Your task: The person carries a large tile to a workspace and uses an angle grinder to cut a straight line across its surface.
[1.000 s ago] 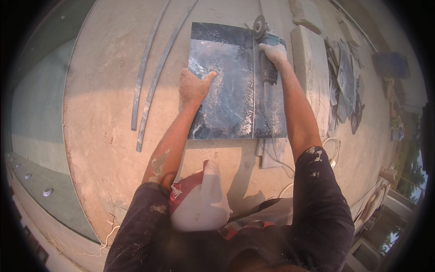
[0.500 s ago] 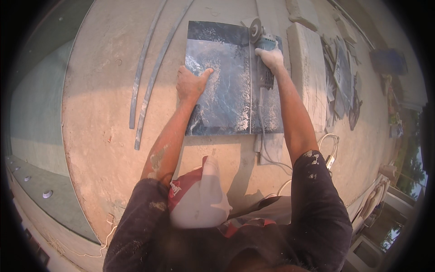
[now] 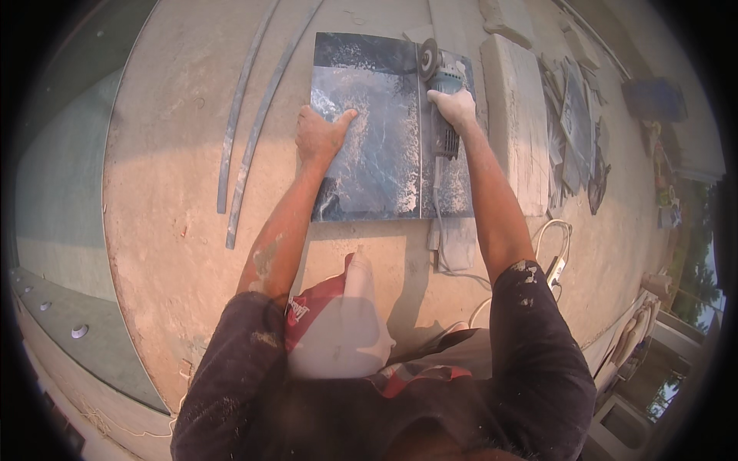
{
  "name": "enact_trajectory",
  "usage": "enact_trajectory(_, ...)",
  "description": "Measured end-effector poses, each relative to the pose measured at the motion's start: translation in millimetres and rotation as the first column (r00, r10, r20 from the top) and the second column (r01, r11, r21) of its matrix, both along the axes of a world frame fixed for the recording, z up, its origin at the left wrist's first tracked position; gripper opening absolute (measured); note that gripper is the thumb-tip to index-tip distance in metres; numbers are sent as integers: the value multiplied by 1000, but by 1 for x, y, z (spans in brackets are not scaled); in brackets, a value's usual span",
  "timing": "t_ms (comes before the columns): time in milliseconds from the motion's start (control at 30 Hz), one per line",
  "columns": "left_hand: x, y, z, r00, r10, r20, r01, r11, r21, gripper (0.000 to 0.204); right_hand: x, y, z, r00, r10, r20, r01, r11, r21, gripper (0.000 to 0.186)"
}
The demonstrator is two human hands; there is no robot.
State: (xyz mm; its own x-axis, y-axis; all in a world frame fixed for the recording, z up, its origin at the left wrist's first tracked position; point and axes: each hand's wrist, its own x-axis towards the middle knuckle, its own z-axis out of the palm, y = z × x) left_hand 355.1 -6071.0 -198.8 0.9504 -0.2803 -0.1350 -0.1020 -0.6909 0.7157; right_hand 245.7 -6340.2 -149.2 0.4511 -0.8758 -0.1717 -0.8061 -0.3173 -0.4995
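A dark blue, marble-patterned tile [image 3: 377, 154] lies in front of me, dusted with pale powder. A straight pale line [image 3: 420, 165] runs down its right part, from the far edge to the near edge. At the tile's left edge my left hand [image 3: 321, 134] grips, its thumb on the top face; the other fingers are partly hidden. My right hand [image 3: 457, 109], white with dust, is wrapped round the body of an angle grinder [image 3: 446, 142]. The grinder's disc [image 3: 429, 58] stands at the far end of the line; whether it touches the tile I cannot tell.
Two long narrow strips [image 3: 257, 142] lie on the dusty floor to the left. A pale block [image 3: 516, 131] stands right of the tile, with broken offcuts [image 3: 573, 131] beyond. The grinder's cable [image 3: 440, 207] runs toward me, near a white power strip [image 3: 555, 270].
The grinder and my right hand have come slightly nearer to me along the line. My left hand keeps its place on the tile's edge. The whole view has shifted a little.
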Motion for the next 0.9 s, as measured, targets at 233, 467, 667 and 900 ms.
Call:
enact_trajectory(233, 1, 1, -2, 1000, 2, -1, -2, 1000, -4, 96, -11, 11, 1, 1000, 17, 24, -18, 999, 33, 67)
enact_trajectory(467, 0, 2, 3, 999, -21, -30, 20, 1000, -17, 94, -23, 17, -2, 1000, 3, 14, -3, 1000, 18, 65)
enact_trajectory(667, 1, 2, 4, 999, -15, -31, 14, 1000, -12, 94, -35, 28, -2, 999, -3, 40, 2, 1000, 29, 66)
enact_trajectory(900, 3, 2, 1, 1000, -10, -16, 10, 1000, -6, 95, -46, 40, 1, 998, 6, 64, -9, 999, 50, 64)
